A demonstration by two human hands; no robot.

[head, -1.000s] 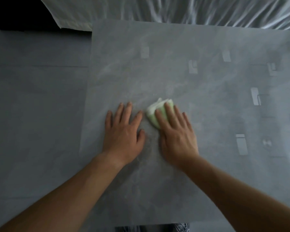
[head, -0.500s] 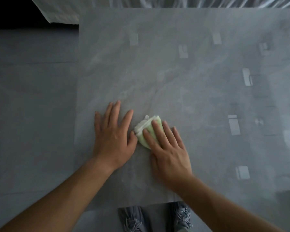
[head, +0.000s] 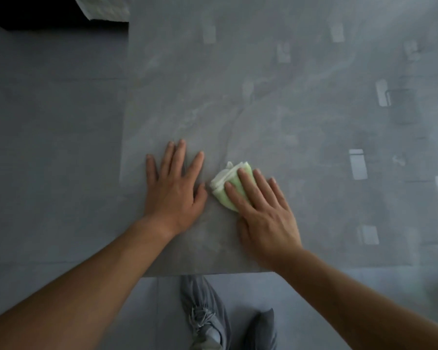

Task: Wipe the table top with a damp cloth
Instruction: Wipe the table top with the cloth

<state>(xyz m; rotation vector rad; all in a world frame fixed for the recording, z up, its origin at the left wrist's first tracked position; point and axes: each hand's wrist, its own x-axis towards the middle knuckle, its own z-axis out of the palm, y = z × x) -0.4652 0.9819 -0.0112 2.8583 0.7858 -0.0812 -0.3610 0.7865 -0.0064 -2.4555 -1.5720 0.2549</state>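
Observation:
The grey marbled table top (head: 276,102) fills the middle and right of the head view. A folded light green and white cloth (head: 226,184) lies on it near the front edge. My right hand (head: 263,210) presses flat on the cloth, fingers spread over it, with the cloth's far left part sticking out. My left hand (head: 173,188) rests flat on the table just left of the cloth, fingers apart, holding nothing.
The table's left edge runs down beside my left hand, with grey floor (head: 48,147) beyond it. The front edge lies just behind my wrists. My grey shoes (head: 205,314) stand on the floor below. White fabric (head: 104,8) shows at the top left.
My right hand has pulled the cloth back towards the table's front edge. The left hand stayed flat beside it. The view tilted down, so my shoes now show.

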